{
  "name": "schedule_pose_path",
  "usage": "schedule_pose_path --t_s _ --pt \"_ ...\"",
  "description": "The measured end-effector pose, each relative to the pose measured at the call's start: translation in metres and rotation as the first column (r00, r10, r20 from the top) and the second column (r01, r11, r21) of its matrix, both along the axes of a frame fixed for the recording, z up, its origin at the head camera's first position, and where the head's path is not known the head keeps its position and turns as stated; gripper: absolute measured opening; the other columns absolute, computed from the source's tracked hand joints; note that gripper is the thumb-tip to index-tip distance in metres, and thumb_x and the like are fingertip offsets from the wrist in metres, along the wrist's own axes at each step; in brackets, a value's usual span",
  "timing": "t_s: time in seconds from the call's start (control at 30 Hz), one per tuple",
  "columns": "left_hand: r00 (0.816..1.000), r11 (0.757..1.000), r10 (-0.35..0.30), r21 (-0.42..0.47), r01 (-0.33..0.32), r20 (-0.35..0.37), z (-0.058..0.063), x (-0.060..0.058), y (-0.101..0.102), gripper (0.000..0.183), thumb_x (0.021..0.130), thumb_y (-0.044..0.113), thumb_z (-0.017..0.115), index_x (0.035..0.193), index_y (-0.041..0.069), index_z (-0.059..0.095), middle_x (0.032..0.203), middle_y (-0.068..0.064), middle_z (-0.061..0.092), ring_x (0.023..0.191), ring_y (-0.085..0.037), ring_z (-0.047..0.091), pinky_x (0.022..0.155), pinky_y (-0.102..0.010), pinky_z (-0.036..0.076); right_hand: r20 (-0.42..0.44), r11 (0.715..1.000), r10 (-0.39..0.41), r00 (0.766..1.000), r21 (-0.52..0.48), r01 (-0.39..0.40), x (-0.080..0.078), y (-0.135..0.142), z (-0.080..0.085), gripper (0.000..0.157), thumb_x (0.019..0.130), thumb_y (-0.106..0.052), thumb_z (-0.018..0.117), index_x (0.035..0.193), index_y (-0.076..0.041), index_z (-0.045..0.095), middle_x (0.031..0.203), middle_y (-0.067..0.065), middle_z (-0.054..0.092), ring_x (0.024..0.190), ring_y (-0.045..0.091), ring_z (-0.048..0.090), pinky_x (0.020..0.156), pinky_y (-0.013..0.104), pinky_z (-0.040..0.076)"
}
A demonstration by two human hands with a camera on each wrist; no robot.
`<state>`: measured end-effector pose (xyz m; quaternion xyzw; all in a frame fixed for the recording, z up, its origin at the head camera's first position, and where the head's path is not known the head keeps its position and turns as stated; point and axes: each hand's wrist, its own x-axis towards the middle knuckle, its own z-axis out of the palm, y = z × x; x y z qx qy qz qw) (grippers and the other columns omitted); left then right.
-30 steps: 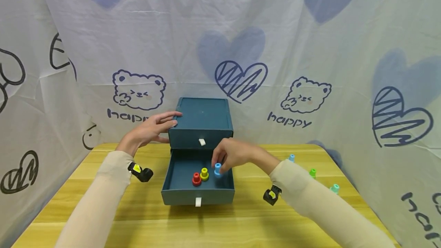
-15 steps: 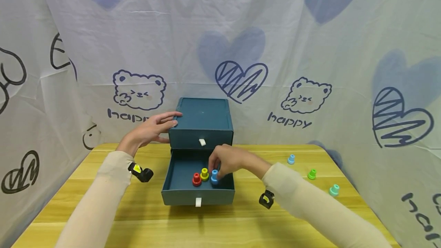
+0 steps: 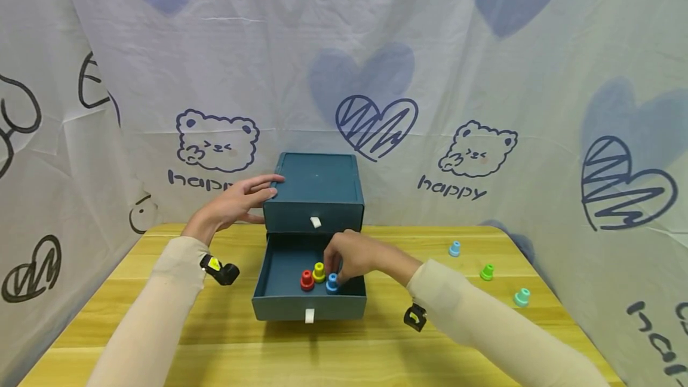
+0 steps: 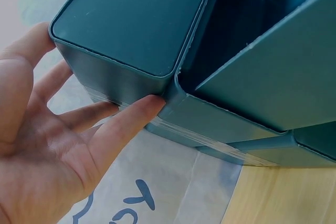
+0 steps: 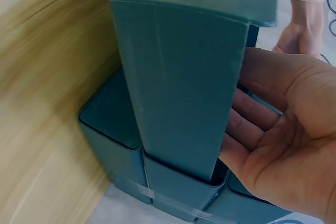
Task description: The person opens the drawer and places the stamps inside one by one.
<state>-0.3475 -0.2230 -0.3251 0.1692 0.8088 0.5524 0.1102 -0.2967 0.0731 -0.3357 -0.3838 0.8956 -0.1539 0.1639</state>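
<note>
The spread left hand (image 3: 231, 203) touches the left side of the cabinet (image 3: 317, 179); its open drawer (image 3: 282, 308) holds a red peg (image 3: 307, 281), a yellow peg (image 3: 319, 272) and, pinched by the right hand (image 3: 356, 254), a blue peg (image 3: 332, 283); right of the cabinet, three pegs (image 3: 487, 273) stand on the tabletop (image 3: 242, 351).

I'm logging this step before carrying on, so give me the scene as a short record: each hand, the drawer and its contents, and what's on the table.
Left hand: fingers touching the left side of the cabinet; hand otherwise holds nothing
Right hand: fingertips pinching the blue peg
Open drawer: pulled out below the closed top drawer
In open drawer: red peg, yellow peg, blue peg
On table: light-blue peg, green peg, mint peg, all right of the cabinet
</note>
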Motion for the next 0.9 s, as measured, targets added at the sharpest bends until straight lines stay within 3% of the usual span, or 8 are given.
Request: schedule_pose_path --t_s 0.3,0.53,0.9 --pt "1.0 1.0 0.007 -0.001 -0.007 0.008 -0.001 -0.001 -0.001 0.06 0.107 0.04 0.056 0.16 0.022 0.037 0.173 -0.015 0.017 0.158 -0.05 0.016 0.11 -0.068 0.044 0.01 0.99 0.013 1.0 -0.143 -0.012 0.01 0.01 0.016 0.019 0.087 -0.004 0.081 0.105 -0.005 0.079 0.104 0.008 0.079 0.087 0.014 0.072 0.08 0.023 0.062" --pt "1.0 1.0 0.009 0.002 -0.009 0.014 -0.001 -0.001 -0.001 0.06 0.106 0.041 0.057 0.16 0.023 0.037 0.173 -0.015 0.017 0.158 -0.05 0.016 0.11 -0.069 0.043 0.009 0.967 -0.013 1.0 -0.254 0.015 0.032 0.021 0.028 0.03 0.093 -0.012 0.076 0.123 -0.011 0.073 0.102 0.004 0.078 0.087 0.012 0.074 0.08 0.022 0.062" --pt "1.0 1.0 -0.001 0.002 0.001 0.005 -0.001 0.0 0.0 0.061 0.106 0.041 0.057 0.161 0.022 0.036 0.173 -0.016 0.017 0.157 -0.052 0.015 0.112 -0.07 0.041 0.017 0.931 0.014 1.0 -0.365 -0.007 0.069 0.031 0.024 0.026 0.096 -0.016 0.074 0.121 -0.012 0.074 0.099 0.002 0.078 0.081 0.001 0.07 0.077 0.017 0.06"
